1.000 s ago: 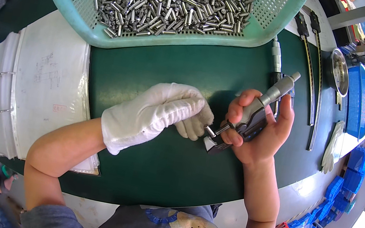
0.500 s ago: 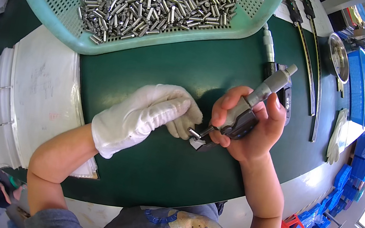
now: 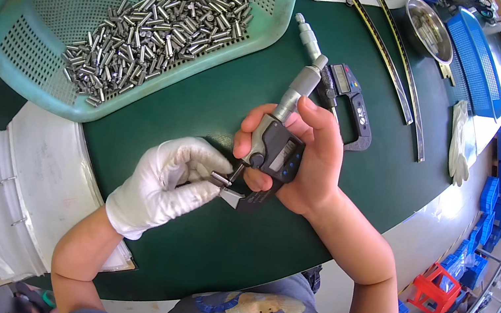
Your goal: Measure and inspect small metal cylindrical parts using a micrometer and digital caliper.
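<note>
My left hand (image 3: 155, 183), in a white glove, pinches a small shiny metal pin (image 3: 220, 178) between thumb and fingers. The pin lies at the measuring gap of a digital micrometer (image 3: 277, 151); I cannot tell whether the jaws touch it. My bare right hand (image 3: 314, 158) is wrapped round the micrometer, with thumb and forefinger beside its grey barrel. The small display and buttons face up, and the frame's lower end points toward my left fingertips. Up at the left, a pale green perforated basket (image 3: 46, 97) holds a heap of similar metal pins (image 3: 158, 33).
A second digital micrometer (image 3: 359, 112) lies just beyond my right hand. Two long calipers (image 3: 386, 53), a steel bowl (image 3: 446, 52), a blue basket (image 3: 477, 69) and a white glove (image 3: 458, 146) are farther right. An open ring binder (image 3: 57, 189) lies at the left.
The micrometer has turned so its display shows. My left thumb and fingers have parted more around the pin, which now shows beside the jaws. The whole view has shifted.
</note>
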The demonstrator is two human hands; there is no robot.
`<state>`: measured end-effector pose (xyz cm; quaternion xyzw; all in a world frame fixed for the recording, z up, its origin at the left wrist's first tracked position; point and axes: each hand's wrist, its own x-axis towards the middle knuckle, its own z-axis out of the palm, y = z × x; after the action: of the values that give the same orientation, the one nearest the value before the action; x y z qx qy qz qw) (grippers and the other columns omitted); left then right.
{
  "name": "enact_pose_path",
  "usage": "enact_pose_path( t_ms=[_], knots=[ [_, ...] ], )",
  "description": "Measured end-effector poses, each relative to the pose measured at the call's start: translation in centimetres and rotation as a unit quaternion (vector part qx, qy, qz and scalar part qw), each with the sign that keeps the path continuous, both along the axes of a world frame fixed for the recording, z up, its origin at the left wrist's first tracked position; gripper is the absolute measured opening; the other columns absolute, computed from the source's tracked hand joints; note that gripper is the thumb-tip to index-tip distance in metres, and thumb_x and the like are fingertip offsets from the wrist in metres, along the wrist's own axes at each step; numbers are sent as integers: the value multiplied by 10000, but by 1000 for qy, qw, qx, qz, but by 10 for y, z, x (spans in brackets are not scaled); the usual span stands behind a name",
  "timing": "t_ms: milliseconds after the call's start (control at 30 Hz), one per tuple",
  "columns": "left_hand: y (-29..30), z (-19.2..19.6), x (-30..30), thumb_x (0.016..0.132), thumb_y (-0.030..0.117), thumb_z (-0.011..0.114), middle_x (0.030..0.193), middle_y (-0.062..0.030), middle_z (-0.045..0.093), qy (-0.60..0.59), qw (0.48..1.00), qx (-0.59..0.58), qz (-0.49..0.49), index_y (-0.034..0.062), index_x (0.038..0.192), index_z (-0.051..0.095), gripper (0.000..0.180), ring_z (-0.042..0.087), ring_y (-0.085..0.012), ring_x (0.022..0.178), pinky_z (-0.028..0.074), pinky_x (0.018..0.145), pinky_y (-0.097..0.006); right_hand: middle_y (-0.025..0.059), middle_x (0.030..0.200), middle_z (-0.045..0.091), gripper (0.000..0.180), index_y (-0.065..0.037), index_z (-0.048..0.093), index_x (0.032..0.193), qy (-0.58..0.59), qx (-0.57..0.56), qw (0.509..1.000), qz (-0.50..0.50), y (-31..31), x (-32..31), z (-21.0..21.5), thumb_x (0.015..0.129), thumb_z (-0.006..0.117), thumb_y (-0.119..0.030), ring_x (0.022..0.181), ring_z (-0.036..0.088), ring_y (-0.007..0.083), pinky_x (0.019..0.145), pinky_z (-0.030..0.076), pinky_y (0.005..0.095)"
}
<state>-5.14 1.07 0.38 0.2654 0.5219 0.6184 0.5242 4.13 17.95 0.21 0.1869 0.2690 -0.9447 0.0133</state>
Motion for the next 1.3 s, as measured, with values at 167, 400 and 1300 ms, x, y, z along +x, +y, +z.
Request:
enact_pose_path(
  t_ms=[167,400,1300],
  knots=[
    [4,-3,3,793,-3,566,824,-23,555,69,997,12,28,3,907,551,116,533,-66,739,433,653,-182,127,658,575,615,-8,539,801,-21,28,999,-6,0,0,1,791,317,-582,382,443,161,408,368,253],
    [2,-5,3,766,11,604,793,-28,581,88,995,9,37,-5,862,563,106,552,-72,711,454,650,-187,139,663,558,657,-29,533,823,-29,91,995,-16,-4,1,0,831,211,-601,362,402,160,359,364,250],
    [4,-4,1,765,20,611,794,-22,539,116,993,1,22,-4,887,549,139,506,-67,700,416,629,-186,109,646,576,637,-4,550,790,-7,66,998,-19,-2,2,3,785,307,-594,407,448,134,397,369,228]
  ],
)
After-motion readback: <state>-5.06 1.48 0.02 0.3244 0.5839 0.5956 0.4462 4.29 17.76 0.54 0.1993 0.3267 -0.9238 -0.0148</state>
